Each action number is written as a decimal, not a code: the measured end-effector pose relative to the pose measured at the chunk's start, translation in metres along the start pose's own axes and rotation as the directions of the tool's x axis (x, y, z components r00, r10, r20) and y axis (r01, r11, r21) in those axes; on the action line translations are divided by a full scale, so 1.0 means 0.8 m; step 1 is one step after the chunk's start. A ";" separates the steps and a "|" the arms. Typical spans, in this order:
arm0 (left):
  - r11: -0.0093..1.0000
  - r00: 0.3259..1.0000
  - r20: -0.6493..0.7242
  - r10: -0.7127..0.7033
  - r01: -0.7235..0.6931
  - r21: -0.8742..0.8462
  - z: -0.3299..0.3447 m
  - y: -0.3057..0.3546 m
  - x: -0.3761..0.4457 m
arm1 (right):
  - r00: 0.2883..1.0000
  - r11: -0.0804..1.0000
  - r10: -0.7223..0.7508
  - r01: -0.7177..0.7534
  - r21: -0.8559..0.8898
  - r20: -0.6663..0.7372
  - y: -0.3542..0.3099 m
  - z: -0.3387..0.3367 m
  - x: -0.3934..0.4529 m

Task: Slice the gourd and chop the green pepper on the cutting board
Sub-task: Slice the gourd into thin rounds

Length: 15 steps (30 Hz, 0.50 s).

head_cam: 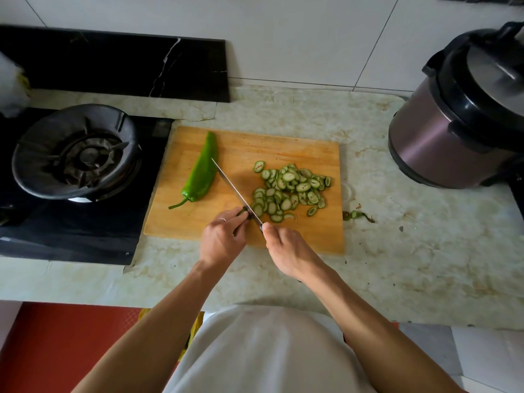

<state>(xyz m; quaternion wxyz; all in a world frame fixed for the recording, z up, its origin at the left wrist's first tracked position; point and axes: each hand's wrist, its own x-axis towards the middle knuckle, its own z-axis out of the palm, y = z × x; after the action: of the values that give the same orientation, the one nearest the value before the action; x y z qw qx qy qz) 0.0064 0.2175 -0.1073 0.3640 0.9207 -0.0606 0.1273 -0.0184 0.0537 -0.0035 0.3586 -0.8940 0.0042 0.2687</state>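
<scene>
Head view, looking down on a kitchen counter. Near the lower centre of the wooden cutting board [297,148], the last stub of gourd [242,213] is pinched under the curled fingertips of the left hand [222,239], which wears a ring on one finger. The left forearm enters from the lower left of the frame and the wrist bends slightly inward toward the blade.

The right hand [286,252] grips the handle of a knife [235,191]; the fingers wrap the handle and mostly hide it, with the thumb lying near the base of the blade. The blade runs diagonally up and to the left, its heel set against the gourd stub right beside the left fingertips. The right forearm enters from the lower right, so both arms converge on the board's near edge.

To the right of the blade lies a loose pile of gourd slices [292,188], spread across the right half of the board. A whole green pepper [200,173] lies uncut on the left half, stem toward the lower left, tip toward the board's upper edge, just beside the knife tip.

Off the board's right edge, a small gourd trimming [355,214] lies on the marbled counter [411,251]. A gas burner [76,153] occupies the left of the frame, and an electric pressure cooker [459,123] the upper right.
</scene>
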 end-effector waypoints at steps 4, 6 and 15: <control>1.000 1.000 -0.028 -0.011 0.011 0.009 0.002 0.000 -0.001 | 0.996 0.993 0.084 -0.084 0.079 -0.005 0.012 0.009 -0.008; 1.000 0.999 -0.045 0.002 -0.001 0.023 0.005 0.000 -0.005 | 0.991 0.989 0.133 -0.133 0.071 0.003 0.013 0.010 -0.011; 0.999 0.997 -0.069 -0.020 0.023 0.030 0.001 0.006 -0.004 | 0.996 0.980 0.089 -0.085 0.183 -0.016 0.007 0.007 0.004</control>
<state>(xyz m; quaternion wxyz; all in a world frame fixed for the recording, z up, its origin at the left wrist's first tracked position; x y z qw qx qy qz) 0.0028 0.2137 -0.1053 0.3529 0.9219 -0.0362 0.1558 -0.0195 0.0535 -0.0120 0.4267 -0.8596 0.0719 0.2719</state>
